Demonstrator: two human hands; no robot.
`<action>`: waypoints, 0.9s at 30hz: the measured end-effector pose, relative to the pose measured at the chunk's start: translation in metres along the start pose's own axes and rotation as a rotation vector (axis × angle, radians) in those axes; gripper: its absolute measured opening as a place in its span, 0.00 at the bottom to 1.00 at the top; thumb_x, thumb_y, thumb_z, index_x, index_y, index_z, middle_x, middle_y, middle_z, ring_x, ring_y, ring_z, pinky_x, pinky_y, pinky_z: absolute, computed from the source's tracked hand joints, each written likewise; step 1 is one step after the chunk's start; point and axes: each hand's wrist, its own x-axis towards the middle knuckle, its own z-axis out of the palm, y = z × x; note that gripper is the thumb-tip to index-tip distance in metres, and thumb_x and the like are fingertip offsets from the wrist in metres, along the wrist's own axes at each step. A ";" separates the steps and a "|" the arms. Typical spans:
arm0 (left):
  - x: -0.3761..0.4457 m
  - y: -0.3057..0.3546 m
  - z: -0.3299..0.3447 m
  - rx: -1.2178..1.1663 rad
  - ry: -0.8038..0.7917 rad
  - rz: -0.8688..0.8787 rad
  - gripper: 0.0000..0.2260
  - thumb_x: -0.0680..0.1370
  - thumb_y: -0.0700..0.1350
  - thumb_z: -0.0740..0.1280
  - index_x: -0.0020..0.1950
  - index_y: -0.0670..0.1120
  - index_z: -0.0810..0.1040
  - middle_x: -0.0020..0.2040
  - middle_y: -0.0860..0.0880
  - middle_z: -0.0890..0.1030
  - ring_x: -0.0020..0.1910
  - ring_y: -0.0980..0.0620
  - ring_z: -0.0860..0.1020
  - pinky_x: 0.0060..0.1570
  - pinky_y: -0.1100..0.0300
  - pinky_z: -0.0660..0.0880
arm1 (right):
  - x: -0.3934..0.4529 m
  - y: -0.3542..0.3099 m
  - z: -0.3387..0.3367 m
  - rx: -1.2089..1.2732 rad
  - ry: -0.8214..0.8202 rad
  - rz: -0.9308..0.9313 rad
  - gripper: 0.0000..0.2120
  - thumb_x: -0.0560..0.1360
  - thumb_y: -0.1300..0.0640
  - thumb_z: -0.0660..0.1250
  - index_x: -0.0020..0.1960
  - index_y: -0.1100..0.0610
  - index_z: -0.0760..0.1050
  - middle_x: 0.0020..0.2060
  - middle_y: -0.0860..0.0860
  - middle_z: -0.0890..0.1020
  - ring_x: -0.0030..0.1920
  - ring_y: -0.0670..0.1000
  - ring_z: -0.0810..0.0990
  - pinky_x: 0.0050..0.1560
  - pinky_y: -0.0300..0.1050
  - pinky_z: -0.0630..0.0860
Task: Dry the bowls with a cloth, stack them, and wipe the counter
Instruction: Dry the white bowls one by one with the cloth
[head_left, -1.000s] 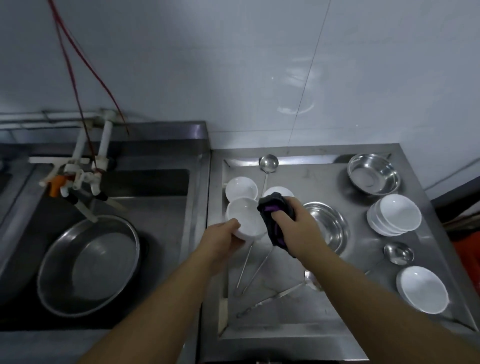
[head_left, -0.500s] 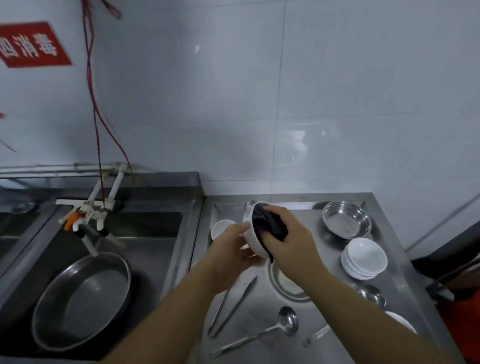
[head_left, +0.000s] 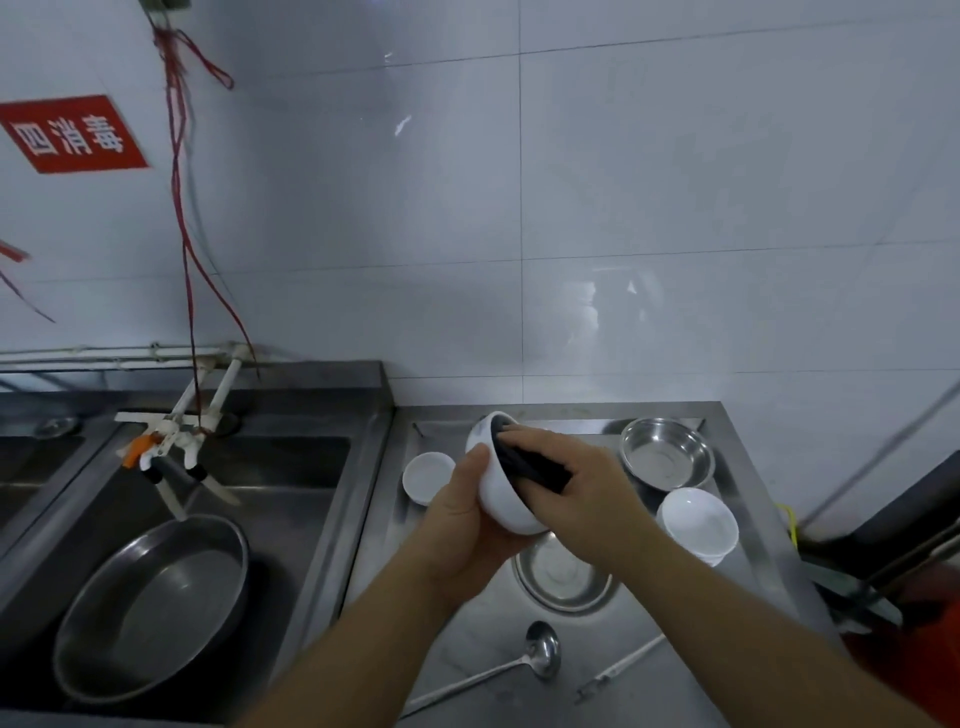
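The left hand (head_left: 470, 512) is cupping a glossy white ceramic bowl (head_left: 500, 496) from beneath and behind, thumb lying along its outer wall, fingers curled around the underside. The bowl is being held in the air above the stainless steel worktop (head_left: 467, 629), tipped on its side so that the mouth is facing right. Its outside is plain, smooth and unmarked; the rim is round, and the inside is mostly hidden.

The right hand (head_left: 576, 480) is gripping a dark, almost black cloth (head_left: 527, 465), bunched up and pressed into the bowl's mouth; the fingers are closing over the cloth at the rim. Whether the bowl is wet cannot be told.

Below the hands, a shallow round steel dish (head_left: 563, 577) is sitting on the worktop, partly hidden by the right forearm. Left of the held bowl, a small white bowl (head_left: 428, 477) is standing upright near the worktop's left edge. To the right, a stack of white bowls (head_left: 698, 525) is standing upright, and behind it, by the wall, a round steel bowl (head_left: 665, 460) is sitting apart from the stack. A steel ladle (head_left: 540, 649) is lying on the near part of the worktop, handle pointing left, with a slim metal utensil (head_left: 621, 670) just to its right.

Left of the worktop, a wide steel basin (head_left: 150, 608) is resting in the sink (head_left: 291, 467) under a white tap assembly (head_left: 176, 441).
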 end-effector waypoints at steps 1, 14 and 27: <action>-0.001 0.001 0.001 -0.010 -0.004 0.006 0.34 0.77 0.63 0.62 0.77 0.44 0.72 0.72 0.36 0.78 0.73 0.35 0.76 0.75 0.32 0.67 | 0.001 -0.003 0.000 -0.043 -0.013 -0.049 0.23 0.75 0.60 0.73 0.66 0.41 0.82 0.60 0.37 0.85 0.61 0.40 0.83 0.64 0.42 0.79; -0.002 0.067 -0.050 0.250 -0.020 0.184 0.41 0.70 0.60 0.74 0.76 0.39 0.69 0.68 0.30 0.78 0.66 0.29 0.79 0.63 0.30 0.78 | 0.062 -0.082 0.031 -0.544 -0.301 0.141 0.11 0.79 0.53 0.62 0.53 0.51 0.83 0.40 0.49 0.85 0.41 0.51 0.83 0.45 0.50 0.82; -0.007 0.082 -0.116 0.346 -0.289 0.133 0.47 0.72 0.64 0.78 0.80 0.42 0.63 0.72 0.26 0.70 0.69 0.22 0.72 0.65 0.24 0.71 | 0.041 -0.079 0.086 0.951 -0.068 0.721 0.17 0.72 0.61 0.71 0.58 0.65 0.85 0.54 0.65 0.86 0.54 0.62 0.86 0.56 0.57 0.85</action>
